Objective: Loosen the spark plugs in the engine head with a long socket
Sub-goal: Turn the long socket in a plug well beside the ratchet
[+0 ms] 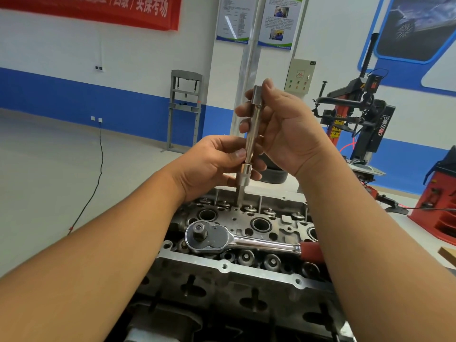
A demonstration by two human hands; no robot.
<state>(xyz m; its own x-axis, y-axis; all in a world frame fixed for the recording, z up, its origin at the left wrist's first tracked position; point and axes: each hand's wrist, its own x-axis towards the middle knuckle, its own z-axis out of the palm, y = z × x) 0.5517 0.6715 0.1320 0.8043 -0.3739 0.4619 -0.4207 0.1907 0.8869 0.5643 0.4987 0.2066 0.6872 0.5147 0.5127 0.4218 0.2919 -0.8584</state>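
Observation:
A long silver socket (251, 134) is held nearly upright above the engine head (246, 270). My right hand (286, 134) grips its upper part, thumb near the square top end. My left hand (212, 166) pinches its lower collar; a thin shaft sticks down from there toward the head's far side. A chrome ratchet (212, 236) with a red handle lies flat across the head, its square drive pointing up. Round spark plug wells (261, 224) show on the head's top face; the plugs inside are hidden.
A grey shop press frame (185, 109) stands by the blue-striped wall. A red and black tyre changer (357, 119) and a red machine (436, 208) stand at the right. A black cable (98, 169) runs over the floor at the left.

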